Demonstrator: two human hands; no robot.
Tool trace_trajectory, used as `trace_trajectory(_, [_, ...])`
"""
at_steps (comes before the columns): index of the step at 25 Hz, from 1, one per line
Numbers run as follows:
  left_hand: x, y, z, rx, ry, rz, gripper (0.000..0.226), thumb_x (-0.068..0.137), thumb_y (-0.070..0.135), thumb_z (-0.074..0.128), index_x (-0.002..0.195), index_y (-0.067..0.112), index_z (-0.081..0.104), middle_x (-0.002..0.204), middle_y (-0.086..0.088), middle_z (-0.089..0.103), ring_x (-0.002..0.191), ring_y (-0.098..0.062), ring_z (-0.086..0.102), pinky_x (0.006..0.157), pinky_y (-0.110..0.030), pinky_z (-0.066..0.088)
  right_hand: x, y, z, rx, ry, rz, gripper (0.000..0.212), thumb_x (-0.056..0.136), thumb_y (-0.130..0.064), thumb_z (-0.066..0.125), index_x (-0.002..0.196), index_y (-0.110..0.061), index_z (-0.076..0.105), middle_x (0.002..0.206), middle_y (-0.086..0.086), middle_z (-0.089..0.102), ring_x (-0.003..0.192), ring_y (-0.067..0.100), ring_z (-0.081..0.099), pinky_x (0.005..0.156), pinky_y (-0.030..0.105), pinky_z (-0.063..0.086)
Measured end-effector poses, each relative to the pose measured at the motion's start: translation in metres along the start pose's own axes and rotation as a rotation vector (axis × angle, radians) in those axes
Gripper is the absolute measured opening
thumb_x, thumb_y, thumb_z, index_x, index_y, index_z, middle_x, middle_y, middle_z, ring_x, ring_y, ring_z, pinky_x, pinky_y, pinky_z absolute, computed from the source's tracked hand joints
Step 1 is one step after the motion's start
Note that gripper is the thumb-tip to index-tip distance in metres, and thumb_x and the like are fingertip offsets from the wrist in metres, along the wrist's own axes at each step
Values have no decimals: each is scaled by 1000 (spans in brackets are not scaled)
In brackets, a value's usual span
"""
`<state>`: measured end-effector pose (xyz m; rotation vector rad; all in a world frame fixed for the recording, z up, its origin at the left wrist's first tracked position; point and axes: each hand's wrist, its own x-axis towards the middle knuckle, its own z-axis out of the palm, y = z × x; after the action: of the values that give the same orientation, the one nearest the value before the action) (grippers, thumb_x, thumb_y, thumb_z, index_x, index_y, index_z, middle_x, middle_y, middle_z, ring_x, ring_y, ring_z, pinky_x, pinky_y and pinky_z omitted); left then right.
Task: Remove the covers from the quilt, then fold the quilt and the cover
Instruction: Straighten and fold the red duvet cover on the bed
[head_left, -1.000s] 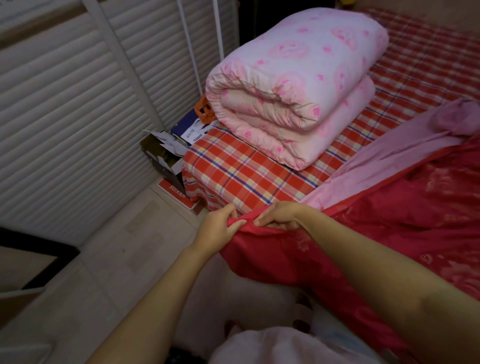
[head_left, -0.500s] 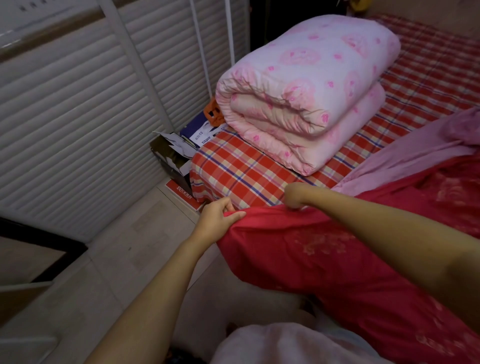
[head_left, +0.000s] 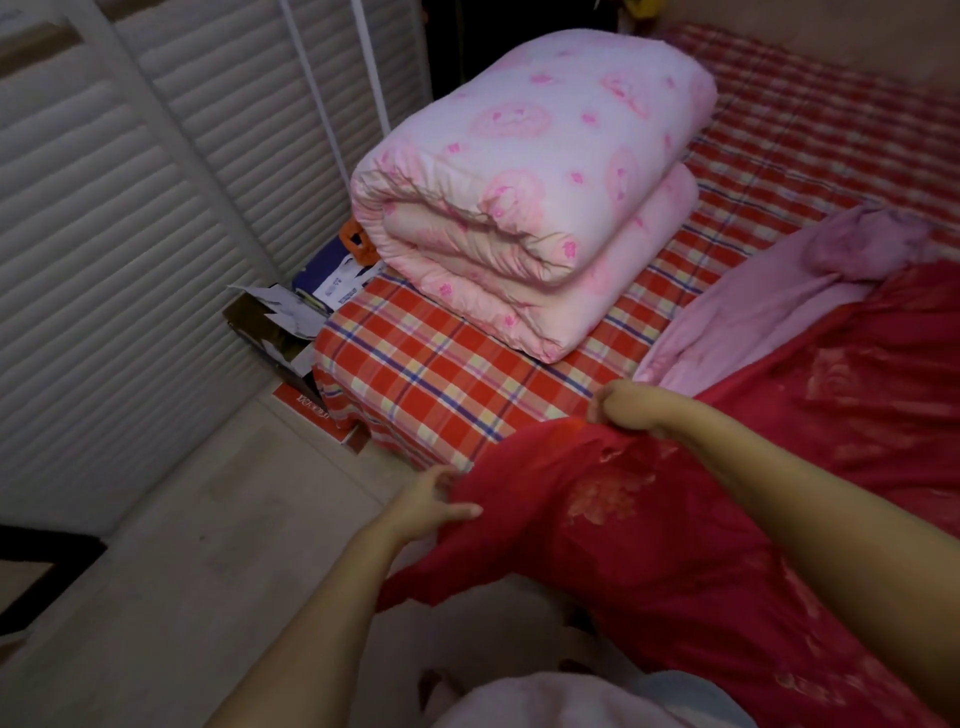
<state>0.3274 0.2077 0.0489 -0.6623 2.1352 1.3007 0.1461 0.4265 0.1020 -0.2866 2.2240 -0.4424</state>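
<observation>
A: Nearest you, your left hand has the red cover pinched at its edge. The thumb is on top and the fingers are tucked under the cloth, right where it spills off the near corner of the bed.

B: And your right hand is just beyond, curled into a fist on that same edge with a bunch of fabric gathered inside. So both hands are closed on the cover, with a short run of hem between them.

A: It looks thin and shiny, with a floral weave. I'd call it light, floppy and likely to slide. Take it by the hems and corners, because held by the middle it will sag.

B: Farther along, its pale pink underside is turned up toward the bed's right edge.

A: Beyond that is the quilt, already folded, fat and soft, lying by the bed's left edge. It looks bulky, so I'd scoop it from underneath with both arms.

B: Any writing? The red box on the floor by the bed's corner has white lettering, but it's too small to read. The blue box behind it has a white label, and that print can't be read either.
</observation>
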Motion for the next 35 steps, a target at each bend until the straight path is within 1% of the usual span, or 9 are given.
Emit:
trace_trajectory(3, [32,81,56,6,78,351,52,74,29,77,121,17,56,113,7,60,106,-10,57,89,-24,44,0,11,3,309,-8,-7,30,84,5,43,68,-10,63,56,-1,61,57,17,56,59,23,45])
trace_trajectory(6, [57,121,93,375,88,460,29,80,14,57,108,8,56,105,-9,64,100,-30,61,80,-37,47,7,33,10,573,-105,139,30,90,6,41,67,-7,57,39,-2,55,30,5,46,33,16,36])
trace_trajectory(11, [63,96,115,888,33,187,29,93,18,47,118,6,54,121,-13,60,111,-32,58,90,-38,45,22,48,44,-108,-236,94,32,94,-14,44,121,-2,59,121,15,61,101,28,59,69,25,44])
trace_trajectory(14, [54,94,111,791,148,178,30,92,12,41,120,6,46,115,-15,62,105,-33,60,83,-39,47,17,31,32,-457,-104,-90,36,99,-12,34,127,0,53,130,19,54,119,32,52,94,36,41])
trace_trajectory(21, [50,175,50,678,567,347,30,82,9,47,112,7,54,101,-19,65,96,-41,60,75,-42,46,20,10,-116,-694,170,-89,39,98,-23,41,125,2,55,132,20,53,119,33,52,95,34,40])
trace_trajectory(24, [53,174,44,732,422,260,28,80,8,48,107,10,58,105,-17,65,100,-37,60,78,-38,46,18,36,-123,-677,141,-149,34,95,-18,44,122,-1,58,128,19,56,118,33,52,92,32,40])
trace_trajectory(29, [67,119,57,669,-277,-66,34,77,19,70,110,15,60,105,1,62,100,-20,60,83,-28,48,18,98,-35,-286,172,-171,22,92,-7,41,106,1,55,111,21,62,103,33,58,80,35,41])
trace_trajectory(32, [71,117,113,220,-186,82,56,70,29,81,118,17,55,110,6,58,106,-10,56,94,-24,44,5,124,25,-3,341,-43,13,92,-8,44,100,-3,54,104,18,63,99,32,59,74,32,40])
trace_trajectory(35, [83,128,171,194,-77,232,43,72,21,78,110,17,58,97,6,60,90,-6,55,86,-24,46,-2,143,39,42,207,23,12,93,-13,49,82,-14,55,95,10,62,102,28,60,69,25,36])
